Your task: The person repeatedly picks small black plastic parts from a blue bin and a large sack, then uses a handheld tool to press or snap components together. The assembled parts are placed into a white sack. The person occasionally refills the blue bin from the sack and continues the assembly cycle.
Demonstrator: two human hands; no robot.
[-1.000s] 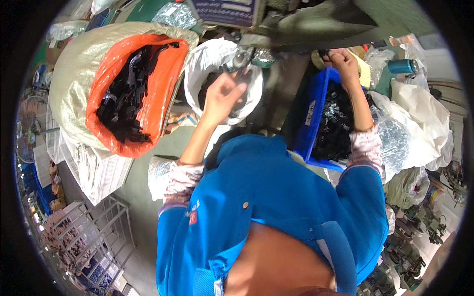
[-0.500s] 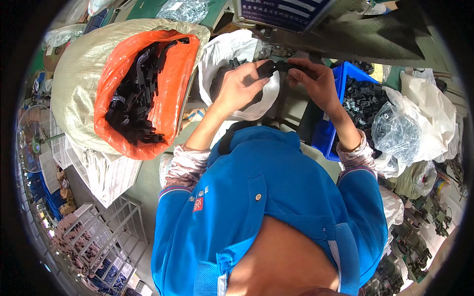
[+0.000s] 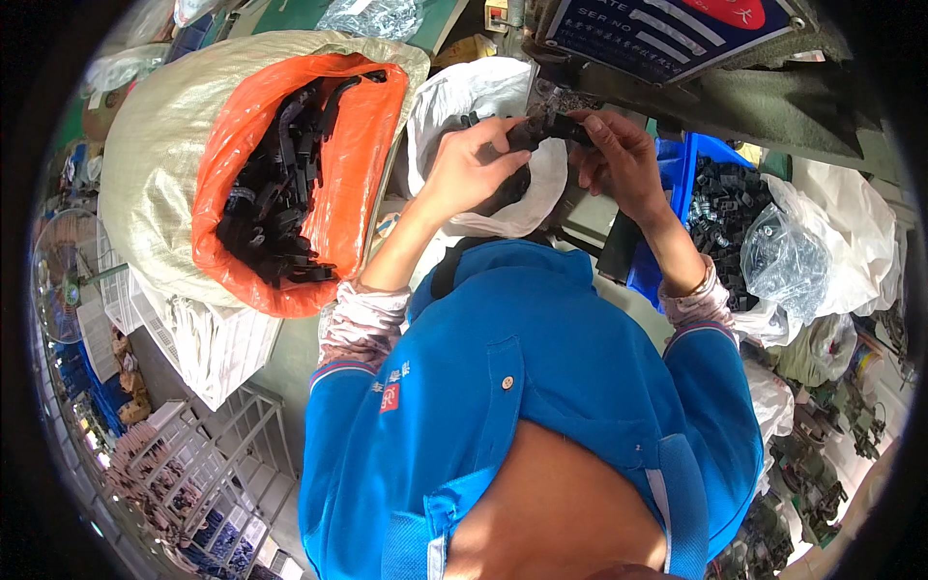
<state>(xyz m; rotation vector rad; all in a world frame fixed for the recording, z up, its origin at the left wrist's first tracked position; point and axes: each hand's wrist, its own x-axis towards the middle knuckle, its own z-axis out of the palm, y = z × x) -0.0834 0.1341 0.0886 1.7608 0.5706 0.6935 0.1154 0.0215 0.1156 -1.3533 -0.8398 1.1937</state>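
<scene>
Holding black parts (image 3: 566, 128): two hands (image 3: 472, 169) (image 3: 626, 166)

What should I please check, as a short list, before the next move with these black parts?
1. Left hand has hold of dark work at its fingertips: ok.
2. Right hand has its fingers on a black part: ok.
3. What the two hands hold is joined together: cannot tell, too small and dark.
4. White bag by the left hand has its mouth open: ok.
5. Orange liner is open, with black pieces showing: ok.
6. Blue bin is in full view: not ok, the right forearm and clear bag hide parts of it.
</scene>
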